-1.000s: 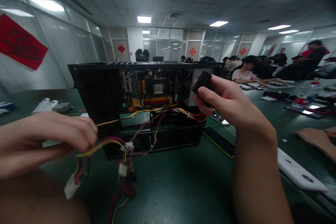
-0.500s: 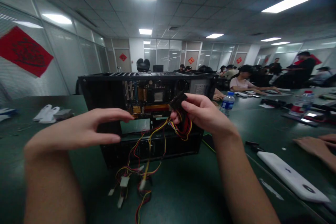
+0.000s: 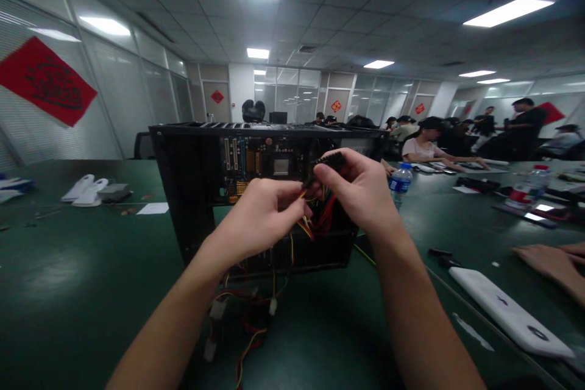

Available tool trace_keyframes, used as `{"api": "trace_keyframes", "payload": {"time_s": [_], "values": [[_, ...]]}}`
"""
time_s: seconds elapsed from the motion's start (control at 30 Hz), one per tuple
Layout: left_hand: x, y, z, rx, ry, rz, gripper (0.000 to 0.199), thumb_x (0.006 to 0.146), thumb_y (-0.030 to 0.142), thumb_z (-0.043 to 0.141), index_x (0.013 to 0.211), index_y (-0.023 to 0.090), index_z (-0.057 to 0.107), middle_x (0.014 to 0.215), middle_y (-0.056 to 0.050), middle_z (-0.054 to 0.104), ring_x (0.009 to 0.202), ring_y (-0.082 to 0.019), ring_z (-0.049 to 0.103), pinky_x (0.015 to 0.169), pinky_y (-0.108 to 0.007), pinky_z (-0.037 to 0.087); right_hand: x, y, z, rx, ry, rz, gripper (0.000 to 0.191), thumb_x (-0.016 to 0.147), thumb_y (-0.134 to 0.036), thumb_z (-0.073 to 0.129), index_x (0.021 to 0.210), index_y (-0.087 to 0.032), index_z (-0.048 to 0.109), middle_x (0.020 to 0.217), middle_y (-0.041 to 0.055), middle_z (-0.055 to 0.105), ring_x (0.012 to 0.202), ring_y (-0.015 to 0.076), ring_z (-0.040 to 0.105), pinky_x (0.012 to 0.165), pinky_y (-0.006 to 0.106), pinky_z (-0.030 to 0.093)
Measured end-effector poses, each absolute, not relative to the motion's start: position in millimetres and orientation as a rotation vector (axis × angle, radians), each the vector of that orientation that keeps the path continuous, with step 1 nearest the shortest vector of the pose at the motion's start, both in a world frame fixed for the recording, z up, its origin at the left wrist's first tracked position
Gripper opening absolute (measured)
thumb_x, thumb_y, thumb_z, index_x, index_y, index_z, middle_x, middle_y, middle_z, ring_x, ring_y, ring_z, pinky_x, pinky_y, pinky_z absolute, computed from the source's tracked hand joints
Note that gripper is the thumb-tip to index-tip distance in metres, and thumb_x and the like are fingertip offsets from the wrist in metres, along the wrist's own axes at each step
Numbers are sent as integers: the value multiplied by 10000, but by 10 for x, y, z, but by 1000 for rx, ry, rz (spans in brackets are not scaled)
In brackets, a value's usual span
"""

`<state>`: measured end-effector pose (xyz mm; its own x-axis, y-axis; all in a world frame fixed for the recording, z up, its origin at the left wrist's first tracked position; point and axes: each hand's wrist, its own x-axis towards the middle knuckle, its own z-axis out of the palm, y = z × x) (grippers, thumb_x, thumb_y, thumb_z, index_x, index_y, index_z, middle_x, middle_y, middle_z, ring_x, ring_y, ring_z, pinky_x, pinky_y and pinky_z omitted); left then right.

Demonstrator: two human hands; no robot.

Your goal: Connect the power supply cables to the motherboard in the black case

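Note:
An open black computer case [image 3: 183,195] stands on the green table, its motherboard [image 3: 292,152] showing inside. My right hand [image 3: 365,189] grips a black cable connector [image 3: 329,163] in front of the case's right part. Close beside it, my left hand [image 3: 260,213] pinches thin yellow and red wires just below the connector. A bundle of red and yellow wires [image 3: 322,219] hangs under my right hand. More wires run down to white plugs [image 3: 218,309] lying on the table before the case.
White objects [image 3: 86,190] and a grey box [image 3: 114,192] lie at the left. To the right are a water bottle [image 3: 401,180], a long white device [image 3: 507,311] and another person's hands [image 3: 548,262]. People sit farther back.
My left hand has moved right and closed on the wires by the connector. My right hand has shifted slightly, turning the connector. The view has moved a little to the left.

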<state>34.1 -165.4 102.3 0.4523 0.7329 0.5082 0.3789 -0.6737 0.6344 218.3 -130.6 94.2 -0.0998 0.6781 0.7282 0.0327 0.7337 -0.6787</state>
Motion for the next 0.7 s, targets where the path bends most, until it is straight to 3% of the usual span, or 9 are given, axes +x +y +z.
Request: {"api": "trace_keyframes", "payload": {"time_s": [0.13,0.33,0.43,0.6,0.7], "values": [[184,-1661,1124,2151,876,1169,191,913,258,637,970,127,763,906,-41,779,859,-172,714,757,-243,555,2351,-1277,969,-569,-1558,708,354,860,-530,724,919,-185,672,695,16,669,618,150,658,574,253,552],[215,-1471,1039,2089,881,1314,260,864,298,701,1048,124,760,931,-68,779,836,-186,720,778,-280,577,2409,-1252,967,-601,-1649,720,347,848,-521,735,957,-192,714,825,35,712,750,176,695,669,275,573],[222,-1127,845,2084,969,1307,278,876,332,671,1043,124,750,1007,-86,779,893,-209,724,802,-292,564,2205,-1064,830,-595,-1650,566,330,912,-503,654,956,-179,702,875,38,719,800,170,684,704,262,543],[143,-561,466,2256,1507,1021,251,911,191,516,842,110,744,859,-89,764,784,-197,679,694,-266,472,1794,-524,332,-793,-1717,225,250,989,-363,550,1057,-156,674,967,77,734,903,204,685,803,283,492],[79,-434,355,2213,1650,972,288,919,223,498,891,111,761,841,-95,766,731,-196,671,634,-262,435,1709,-263,76,-1037,-1806,140,243,1014,-308,519,1140,-146,650,1029,108,741,983,242,698,837,302,481]]}}
